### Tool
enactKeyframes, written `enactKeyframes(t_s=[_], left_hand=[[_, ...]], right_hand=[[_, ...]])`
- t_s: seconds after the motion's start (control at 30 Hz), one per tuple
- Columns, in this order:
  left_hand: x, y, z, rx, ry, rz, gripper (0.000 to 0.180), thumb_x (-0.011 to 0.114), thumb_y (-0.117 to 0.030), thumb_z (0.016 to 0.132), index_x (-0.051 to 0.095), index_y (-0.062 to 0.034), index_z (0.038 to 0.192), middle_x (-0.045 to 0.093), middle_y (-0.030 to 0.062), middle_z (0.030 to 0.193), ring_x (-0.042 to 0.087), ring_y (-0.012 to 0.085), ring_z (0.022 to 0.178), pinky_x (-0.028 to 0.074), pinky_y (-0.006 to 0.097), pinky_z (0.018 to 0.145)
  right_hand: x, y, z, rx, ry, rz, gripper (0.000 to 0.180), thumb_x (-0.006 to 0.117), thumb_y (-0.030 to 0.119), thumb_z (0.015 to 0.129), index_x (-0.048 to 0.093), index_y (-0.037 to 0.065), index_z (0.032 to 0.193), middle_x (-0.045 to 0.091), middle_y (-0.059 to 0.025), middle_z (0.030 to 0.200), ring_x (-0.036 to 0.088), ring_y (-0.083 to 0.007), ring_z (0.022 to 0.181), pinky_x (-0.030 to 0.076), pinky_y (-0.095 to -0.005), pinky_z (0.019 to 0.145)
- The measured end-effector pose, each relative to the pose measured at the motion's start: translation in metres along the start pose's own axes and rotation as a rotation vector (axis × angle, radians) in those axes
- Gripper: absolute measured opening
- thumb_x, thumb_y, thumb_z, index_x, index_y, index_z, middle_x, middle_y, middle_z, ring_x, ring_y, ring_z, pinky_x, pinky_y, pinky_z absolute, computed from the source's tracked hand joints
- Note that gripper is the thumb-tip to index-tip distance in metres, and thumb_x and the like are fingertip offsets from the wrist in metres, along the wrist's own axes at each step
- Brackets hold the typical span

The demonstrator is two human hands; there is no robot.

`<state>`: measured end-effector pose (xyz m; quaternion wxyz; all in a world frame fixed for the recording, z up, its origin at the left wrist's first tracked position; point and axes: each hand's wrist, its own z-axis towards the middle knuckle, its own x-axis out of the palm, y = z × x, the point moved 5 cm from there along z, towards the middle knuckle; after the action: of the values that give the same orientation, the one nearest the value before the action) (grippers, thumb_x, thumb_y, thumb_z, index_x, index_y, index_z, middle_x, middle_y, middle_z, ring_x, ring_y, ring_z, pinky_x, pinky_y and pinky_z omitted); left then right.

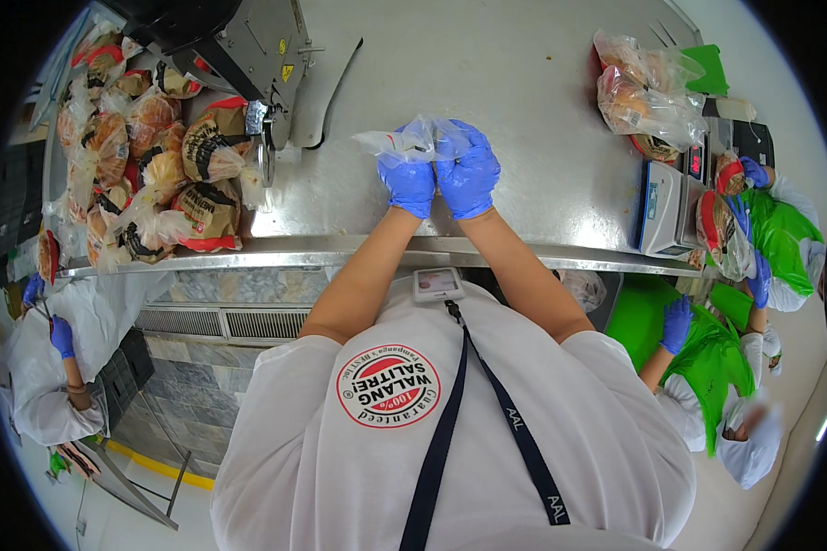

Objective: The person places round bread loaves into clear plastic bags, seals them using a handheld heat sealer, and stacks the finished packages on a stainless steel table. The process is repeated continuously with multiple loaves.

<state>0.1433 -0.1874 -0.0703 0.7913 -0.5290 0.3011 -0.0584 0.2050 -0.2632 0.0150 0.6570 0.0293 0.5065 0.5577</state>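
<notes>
Clear plastic bag [412,142] is the thing both hands are busy with, and it sits up in the air just above the big steel table [515,83], near the middle of its front edge. It looks thin, soft and very light, so I think it will crumple, slip on the gloves and tear if pulled hard; the best place to take it seems to be the open edge, pinched between finger and thumb. To the far left of the table lies a big heap of bagged bread [147,165], beside a grey sealing machine [248,55]. On the right end stand more bread bags [648,96] and a white scale [666,207], where people in green aprons work. Both arms of the person reach straight forward from the body, elbows bent a little, wrists close together. The left hand [407,184], in a blue glove, is curled tight on the bag's lower part. The right hand [469,170], also gloved in blue, touches the left one and grips the bag's right side.
</notes>
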Motion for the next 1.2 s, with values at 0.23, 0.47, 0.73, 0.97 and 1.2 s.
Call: enactKeyframes(t_s=[0.23,0.47,0.73,0.97,1.2], left_hand=[[-0.001,-0.003,0.006,0.020,-0.017,0.024,0.020,0.053,-0.016,0.081,0.059,-0.0037,0.096,0.062,0.0100,0.088,0.060,0.0229,0.074,0.047,0.033,0.063],[-0.014,0.076,0.057,-0.914,-0.147,-1.112,0.017,0.048,-0.013,0.083,0.057,0.0000,0.088,0.059,0.0121,0.086,0.057,0.0243,0.074,0.047,0.037,0.066],[-0.046,-0.082,0.068,-0.883,0.470,-1.248,0.035,0.038,-0.024,0.092,0.057,0.0044,0.101,0.059,0.0176,0.100,0.058,0.0278,0.089,0.046,0.039,0.084],[-0.070,-0.167,0.098,-0.537,0.631,-1.294,0.032,0.040,-0.025,0.093,0.059,-0.0010,0.082,0.060,0.0140,0.091,0.057,0.0276,0.094,0.039,0.040,0.093],[-0.074,-0.124,0.104,-0.834,0.078,-1.701,0.040,0.033,-0.019,0.094,0.033,-0.0129,0.055,0.030,0.0001,0.048,0.047,0.0186,0.060,0.038,0.036,0.093]], right_hand=[[0.004,-0.005,-0.005,-0.022,0.055,-0.075,0.028,0.056,0.026,0.080,0.062,0.010,0.102,0.060,-0.0119,0.097,0.058,-0.0286,0.090,0.048,-0.0360,0.075],[-0.024,0.041,0.022,-0.394,0.279,0.144,0.065,0.067,0.030,0.072,0.039,0.022,0.130,0.031,-0.0126,0.136,0.039,-0.0331,0.117,0.038,-0.0415,0.095],[-0.070,0.012,0.011,-0.920,0.087,-0.073,0.074,0.074,0.016,0.061,0.040,0.032,0.125,0.031,-0.0143,0.130,0.031,-0.0393,0.120,0.034,-0.0473,0.098],[-0.052,0.009,0.012,0.295,0.387,1.063,0.084,0.076,0.024,0.066,0.027,0.013,0.132,0.034,-0.0126,0.133,0.036,-0.0314,0.121,0.039,-0.0451,0.094],[-0.084,0.009,0.011,0.133,0.400,0.764,0.095,0.075,0.033,0.066,0.016,0.011,0.137,0.032,-0.0139,0.135,0.042,-0.0304,0.118,0.039,-0.0454,0.095]])
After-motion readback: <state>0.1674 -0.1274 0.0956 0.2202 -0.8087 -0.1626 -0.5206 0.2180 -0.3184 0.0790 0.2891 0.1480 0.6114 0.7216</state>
